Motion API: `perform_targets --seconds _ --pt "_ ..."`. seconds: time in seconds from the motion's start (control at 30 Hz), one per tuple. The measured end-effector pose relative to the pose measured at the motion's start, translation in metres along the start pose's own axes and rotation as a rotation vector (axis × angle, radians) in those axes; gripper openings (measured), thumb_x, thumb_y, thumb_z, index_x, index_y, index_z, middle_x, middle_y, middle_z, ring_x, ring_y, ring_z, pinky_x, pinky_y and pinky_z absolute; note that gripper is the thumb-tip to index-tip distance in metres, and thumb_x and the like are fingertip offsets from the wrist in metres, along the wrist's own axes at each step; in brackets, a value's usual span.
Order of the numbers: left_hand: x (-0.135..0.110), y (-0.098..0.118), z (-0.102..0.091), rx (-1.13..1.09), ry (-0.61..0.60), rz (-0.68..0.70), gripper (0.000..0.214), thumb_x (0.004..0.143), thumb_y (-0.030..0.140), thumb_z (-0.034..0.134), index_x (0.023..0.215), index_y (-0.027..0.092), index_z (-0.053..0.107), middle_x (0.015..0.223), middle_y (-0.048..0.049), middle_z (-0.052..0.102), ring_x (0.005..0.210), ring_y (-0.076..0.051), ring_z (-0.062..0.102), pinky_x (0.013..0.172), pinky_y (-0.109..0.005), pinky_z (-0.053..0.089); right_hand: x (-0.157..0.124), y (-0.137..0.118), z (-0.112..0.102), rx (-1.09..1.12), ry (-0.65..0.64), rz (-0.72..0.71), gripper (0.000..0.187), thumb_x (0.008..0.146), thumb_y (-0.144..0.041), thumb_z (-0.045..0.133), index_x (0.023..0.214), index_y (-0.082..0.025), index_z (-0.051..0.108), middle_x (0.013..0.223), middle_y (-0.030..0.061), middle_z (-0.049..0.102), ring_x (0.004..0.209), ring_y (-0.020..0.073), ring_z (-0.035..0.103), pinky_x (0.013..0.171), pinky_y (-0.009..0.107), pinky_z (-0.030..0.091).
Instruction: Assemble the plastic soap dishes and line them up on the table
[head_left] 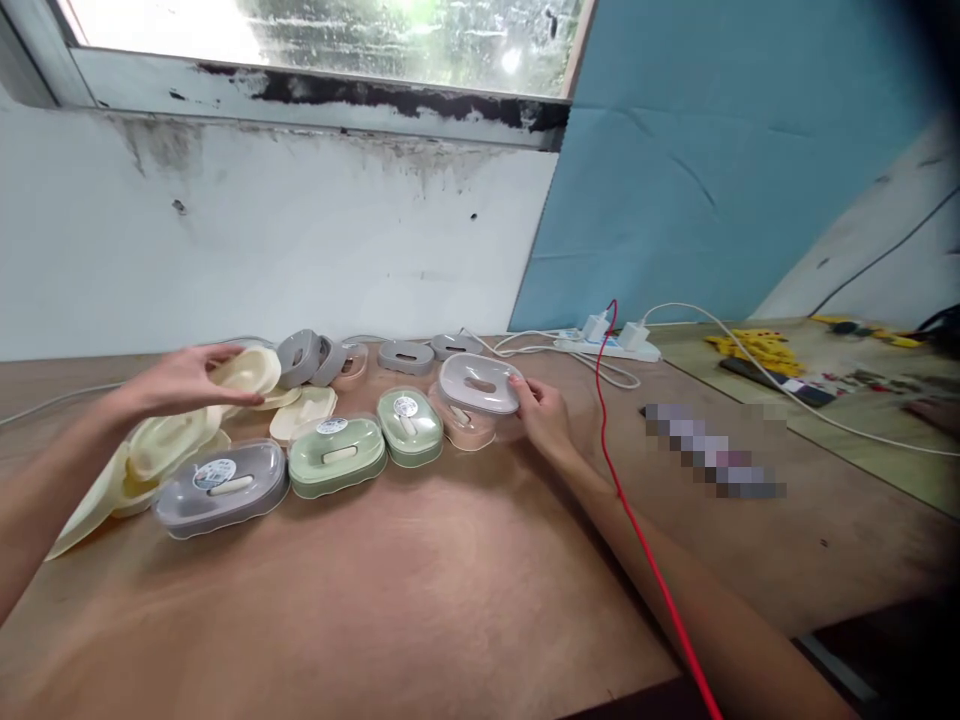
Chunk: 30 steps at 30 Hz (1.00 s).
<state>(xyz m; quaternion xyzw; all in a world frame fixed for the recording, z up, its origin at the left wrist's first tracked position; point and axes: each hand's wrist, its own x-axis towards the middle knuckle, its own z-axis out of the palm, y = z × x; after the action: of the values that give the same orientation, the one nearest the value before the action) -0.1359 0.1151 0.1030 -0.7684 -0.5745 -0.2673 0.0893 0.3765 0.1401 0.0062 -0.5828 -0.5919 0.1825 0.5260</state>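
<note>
My left hand reaches over a heap of cream plastic trays and closes on a cream oval tray at the top of it. My right hand grips the right end of a pale grey oval tray, held just above a clear lid part on the wooden table. Between the hands stand three closed soap boxes in a row: a grey one, a green one and a smaller green one, each with a round sticker on its clear lid.
More grey trays and lids lie behind the row near the white wall. A white power strip with chargers and white cables sits at the back right. A red cable runs over my right forearm. Yellow parts lie far right.
</note>
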Motion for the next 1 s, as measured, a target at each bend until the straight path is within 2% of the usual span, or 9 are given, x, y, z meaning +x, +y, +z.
perform_targets --seconds 0.07,0.1,0.17,0.27,0.4,0.47,0.57,0.83,1.0 --pt "0.0 0.023 -0.012 -0.04 -0.108 -0.098 0.094 0.074 0.082 0.071 0.139 0.014 0.064 0.103 -0.0027 0.076 0.089 -0.023 0.076 0.079 -0.046 0.064 0.001 0.0 0.0 0.01 0.013 -0.002 0.064 0.086 -0.079 0.049 0.069 -0.019 0.06 0.06 -0.0002 0.053 0.06 0.0163 0.047 0.054 0.027 0.03" --pt "-0.003 0.039 -0.014 -0.1 -0.151 -0.072 0.095 0.079 0.08 0.069 0.148 0.016 0.056 0.116 -0.0058 0.074 0.104 -0.026 0.074 0.085 -0.05 0.063 0.0 0.0 0.001 0.015 0.018 -0.006 0.063 0.087 -0.079 0.048 0.069 -0.019 0.059 0.059 -0.0007 0.051 0.059 0.0162 0.046 0.054 0.027 0.03" --pt "-0.015 0.079 -0.012 -0.207 -0.128 0.13 0.087 0.085 0.072 0.07 0.153 0.02 0.052 0.137 -0.0082 0.064 0.116 -0.028 0.068 0.093 -0.046 0.062 -0.001 -0.002 0.001 0.018 0.021 -0.016 0.062 0.089 -0.078 0.047 0.069 -0.02 0.058 0.058 -0.0014 0.049 0.059 0.0161 0.045 0.054 0.027 0.029" --pt "-0.05 0.146 0.012 -0.219 -0.151 0.413 0.084 0.09 0.048 0.074 0.162 0.024 0.039 0.148 -0.0138 0.054 0.125 -0.031 0.062 0.096 -0.043 0.063 -0.006 -0.006 0.003 0.008 0.009 -0.039 0.061 0.091 -0.076 0.046 0.069 -0.02 0.057 0.059 -0.0014 0.049 0.059 0.0162 0.045 0.054 0.027 0.028" --pt "-0.1 0.203 0.056 -0.188 -0.185 0.606 0.101 0.077 0.048 0.084 0.161 0.019 0.035 0.141 -0.0173 0.064 0.122 -0.037 0.065 0.105 -0.055 0.058 -0.013 -0.013 0.004 -0.03 -0.003 -0.094 0.057 0.093 -0.071 0.046 0.065 -0.022 0.048 0.059 -0.0024 0.045 0.059 0.0152 0.042 0.055 0.027 0.027" --pt "-0.116 0.21 0.075 -0.254 -0.17 0.573 0.095 0.078 0.054 0.084 0.154 0.019 0.041 0.137 -0.0168 0.067 0.121 -0.037 0.067 0.103 -0.054 0.059 -0.017 -0.018 0.004 -0.048 -0.018 -0.136 0.054 0.095 -0.068 0.047 0.064 -0.023 0.043 0.059 -0.0031 0.041 0.059 0.0144 0.04 0.056 0.027 0.027" --pt "-0.126 0.201 0.087 -0.349 -0.128 0.458 0.088 0.079 0.06 0.082 0.148 0.021 0.044 0.135 -0.017 0.068 0.122 -0.036 0.067 0.102 -0.051 0.06 -0.025 -0.024 0.004 -0.071 -0.082 -0.208 0.053 0.097 -0.064 0.044 0.064 -0.023 0.039 0.059 -0.0034 0.037 0.058 0.0135 0.037 0.056 0.028 0.025" --pt "-0.126 0.175 0.064 -0.461 -0.196 0.411 0.068 0.077 0.025 0.071 0.14 0.021 0.046 0.133 -0.0164 0.062 0.122 -0.032 0.066 0.1 -0.042 0.06 -0.05 -0.041 0.007 -0.155 -0.351 -0.402 0.051 0.101 -0.052 0.039 0.061 -0.022 0.031 0.056 -0.0035 0.03 0.051 0.0109 0.028 0.055 0.031 0.019" --pt "-0.128 0.171 0.076 -0.562 -0.153 0.325 0.053 0.081 0.031 0.079 0.116 0.026 0.04 0.136 -0.0173 0.061 0.133 -0.035 0.061 0.092 -0.042 0.063 -0.055 -0.051 0.009 -0.196 -0.505 -0.491 0.05 0.101 -0.046 0.038 0.059 -0.021 0.031 0.053 -0.0041 0.027 0.049 0.0104 0.026 0.055 0.031 0.018"
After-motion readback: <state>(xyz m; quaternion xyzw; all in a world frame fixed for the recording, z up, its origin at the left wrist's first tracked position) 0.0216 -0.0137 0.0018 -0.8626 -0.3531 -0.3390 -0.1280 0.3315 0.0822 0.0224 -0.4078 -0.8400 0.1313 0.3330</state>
